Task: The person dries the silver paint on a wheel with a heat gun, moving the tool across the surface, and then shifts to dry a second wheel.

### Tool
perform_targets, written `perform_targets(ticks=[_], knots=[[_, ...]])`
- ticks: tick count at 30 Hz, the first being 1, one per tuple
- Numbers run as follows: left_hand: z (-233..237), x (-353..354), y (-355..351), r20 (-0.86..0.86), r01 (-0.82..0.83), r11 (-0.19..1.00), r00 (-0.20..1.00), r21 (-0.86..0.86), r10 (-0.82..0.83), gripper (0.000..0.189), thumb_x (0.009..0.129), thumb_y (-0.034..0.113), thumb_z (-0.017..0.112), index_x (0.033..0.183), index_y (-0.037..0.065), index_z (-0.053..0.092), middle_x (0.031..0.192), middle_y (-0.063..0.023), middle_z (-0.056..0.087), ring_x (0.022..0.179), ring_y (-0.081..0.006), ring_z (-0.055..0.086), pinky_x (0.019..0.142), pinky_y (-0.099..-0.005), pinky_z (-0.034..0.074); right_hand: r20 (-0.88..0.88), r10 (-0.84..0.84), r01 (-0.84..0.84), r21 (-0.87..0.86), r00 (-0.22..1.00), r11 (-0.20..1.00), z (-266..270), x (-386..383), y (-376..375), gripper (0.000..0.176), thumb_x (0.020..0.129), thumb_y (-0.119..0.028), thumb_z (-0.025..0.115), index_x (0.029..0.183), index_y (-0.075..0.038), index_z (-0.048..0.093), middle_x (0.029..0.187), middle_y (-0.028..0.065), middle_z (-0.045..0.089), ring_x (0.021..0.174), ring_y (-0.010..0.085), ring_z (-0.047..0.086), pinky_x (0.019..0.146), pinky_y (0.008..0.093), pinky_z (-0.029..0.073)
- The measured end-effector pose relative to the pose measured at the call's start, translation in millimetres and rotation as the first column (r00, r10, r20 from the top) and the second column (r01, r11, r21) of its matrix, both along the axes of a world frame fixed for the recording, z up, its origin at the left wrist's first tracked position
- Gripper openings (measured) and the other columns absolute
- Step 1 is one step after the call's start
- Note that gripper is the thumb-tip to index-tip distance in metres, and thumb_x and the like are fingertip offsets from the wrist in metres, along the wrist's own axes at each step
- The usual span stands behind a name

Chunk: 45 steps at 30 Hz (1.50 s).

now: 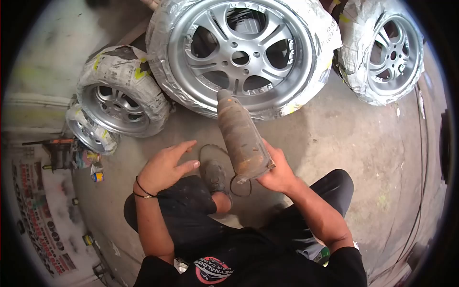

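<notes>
My right hand [278, 171] is closed around the grip of a dusty, paint-covered heat gun [243, 138]; the grip itself is mostly hidden under the body. Its nozzle points forward at the lower rim of a large silver wheel [241, 57], whose tire is masked with newspaper and tape. A thin dark cord [241, 191] loops below the tool. To the left, my left hand [167, 165] hangs in the air with fingers apart, holding nothing, a dark cord bracelet on its wrist.
Masked silver wheels stand on both sides: one wheel at the right [393, 55], one at the left [117, 107], and a smaller-looking one [91, 131] behind it. A small can [98, 177] and a printed banner [43, 215] lie at the left. A cable [420, 167] runs along the right floor.
</notes>
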State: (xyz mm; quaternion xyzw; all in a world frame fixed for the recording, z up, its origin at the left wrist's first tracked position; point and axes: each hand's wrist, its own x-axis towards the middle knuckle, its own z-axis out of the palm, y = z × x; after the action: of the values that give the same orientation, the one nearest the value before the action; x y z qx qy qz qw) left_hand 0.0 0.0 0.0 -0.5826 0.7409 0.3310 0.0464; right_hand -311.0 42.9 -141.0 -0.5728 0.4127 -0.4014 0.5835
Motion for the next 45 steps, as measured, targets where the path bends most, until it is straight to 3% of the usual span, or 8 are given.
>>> perform_targets(ticks=[8, 12, 20, 24, 27, 35, 41, 45], knots=[[-4, -11, -11, -0.054, 0.113, 0.994, 0.992, -0.011, -0.113, 0.063, 0.103, 0.033, 0.080, 0.154, 0.001, 0.062, 0.140, -0.0227, 0.075, 0.131, -0.0383, 0.071, 0.109, -0.0450, 0.055, 0.004, -0.214, 0.214, -0.090, 0.977, 0.973, 11, -17, 7, 0.048, 0.091, -0.005, 0.082, 0.137, 0.002, 0.068, 0.119, 0.0169, 0.082, 0.111, 0.0284, 0.081, 0.097, 0.0398, 0.061], [-8, -14, -14, -0.060, 0.125, 0.992, 0.990, 0.002, -0.125, 0.063, 0.102, 0.034, 0.079, 0.154, 0.001, 0.062, 0.140, -0.0225, 0.074, 0.131, -0.0388, 0.071, 0.110, -0.0451, 0.055, -0.073, -0.299, 0.284, -0.165, 0.952, 0.945, -2, -25, 10, 0.055, 0.090, -0.007, 0.084, 0.140, 0.000, 0.064, 0.113, 0.0181, 0.083, 0.107, 0.0270, 0.083, 0.094, 0.0398, 0.063], [-16, -19, -7, -0.082, 0.186, 0.981, 0.978, -0.050, -0.190, 0.060, 0.103, 0.039, 0.078, 0.150, 0.002, 0.066, 0.145, -0.0235, 0.072, 0.131, -0.0432, 0.069, 0.111, -0.0465, 0.056, 0.052, -0.319, 0.313, 0.102, 0.946, 0.944, -2, -22, 16, 0.054, 0.093, -0.003, 0.083, 0.142, 0.004, 0.062, 0.115, 0.0156, 0.083, 0.110, 0.0203, 0.081, 0.096, 0.0361, 0.062], [-18, -18, -5, -0.096, 0.181, 0.982, 0.978, -0.055, -0.186, 0.060, 0.103, 0.038, 0.078, 0.149, 0.002, 0.066, 0.143, -0.0242, 0.072, 0.130, -0.0435, 0.069, 0.109, -0.0469, 0.056, 0.067, -0.294, 0.286, 0.102, 0.953, 0.953, 8, -16, 19, 0.053, 0.093, -0.005, 0.083, 0.141, 0.003, 0.062, 0.113, 0.0172, 0.083, 0.111, 0.0192, 0.080, 0.096, 0.0364, 0.062], [-16, -19, -7, -0.069, 0.167, 0.986, 0.983, -0.019, -0.167, 0.060, 0.103, 0.039, 0.078, 0.149, 0.002, 0.066, 0.142, -0.0249, 0.073, 0.128, -0.0438, 0.070, 0.108, -0.0472, 0.056, -0.013, -0.266, 0.266, 0.066, 0.964, 0.962, 11, -15, 20, 0.053, 0.094, -0.009, 0.084, 0.140, 0.003, 0.062, 0.113, 0.0193, 0.082, 0.111, 0.0206, 0.080, 0.095, 0.0374, 0.062], [-24, -21, -14, -0.048, 0.175, 0.984, 0.983, 0.004, -0.175, 0.060, 0.104, 0.033, 0.078, 0.153, 0.002, 0.063, 0.139, -0.0238, 0.075, 0.129, -0.0416, 0.071, 0.110, -0.0457, 0.055, -0.276, -0.311, 0.321, -0.008, 0.909, 0.947, -4, -18, 21, 0.057, 0.093, -0.018, 0.081, 0.139, 0.003, 0.056, 0.097, 0.0290, 0.076, 0.089, 0.0449, 0.079, 0.079, 0.0490, 0.062], [-25, -25, -13, -0.052, 0.193, 0.981, 0.980, 0.009, -0.193, 0.060, 0.104, 0.033, 0.078, 0.153, 0.002, 0.063, 0.138, -0.0244, 0.074, 0.129, -0.0418, 0.070, 0.109, -0.0459, 0.055, -0.397, -0.392, 0.372, -0.132, 0.830, 0.919, -2, -21, 14, 0.060, 0.092, -0.020, 0.083, 0.138, 0.005, 0.054, 0.090, 0.0276, 0.076, 0.084, 0.0446, 0.078, 0.075, 0.0507, 0.061], [-26, -24, -14, -0.049, 0.183, 0.982, 0.982, 0.042, -0.181, 0.061, 0.104, 0.033, 0.078, 0.154, 0.002, 0.062, 0.139, -0.0246, 0.074, 0.130, -0.0418, 0.070, 0.109, -0.0461, 0.055, -0.356, -0.341, 0.352, -0.036, 0.870, 0.935, 1, -19, 14, 0.062, 0.092, -0.022, 0.084, 0.140, 0.005, 0.054, 0.090, 0.0271, 0.076, 0.083, 0.0452, 0.078, 0.074, 0.0508, 0.061]])
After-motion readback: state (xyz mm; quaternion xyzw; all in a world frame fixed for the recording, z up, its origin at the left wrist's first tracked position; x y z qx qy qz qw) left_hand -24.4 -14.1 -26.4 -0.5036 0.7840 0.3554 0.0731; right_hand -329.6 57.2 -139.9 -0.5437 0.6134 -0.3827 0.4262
